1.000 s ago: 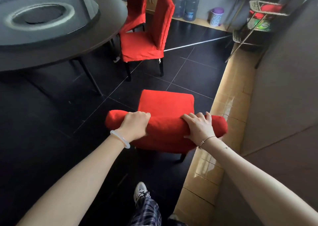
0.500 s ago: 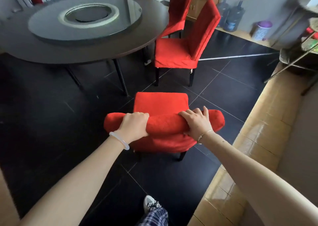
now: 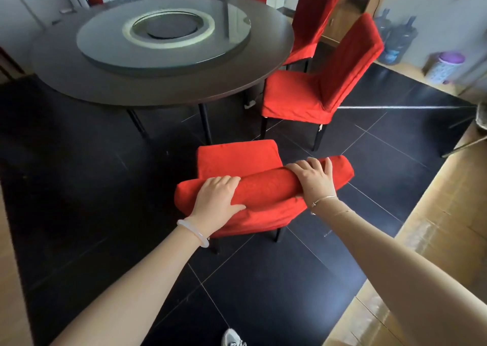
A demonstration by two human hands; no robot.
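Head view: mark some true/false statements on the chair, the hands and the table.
1. The left hand and right hand both grip the chair by the top of its backrest. True.
2. The chair is tucked under the table. False: it stands clear of the table, on the dark floor.
3. A round glass turntable lies on the table. True.
4. The left wrist is bare. False: it wears a pale bangle.
5. A second chair stands by the table's edge. True.
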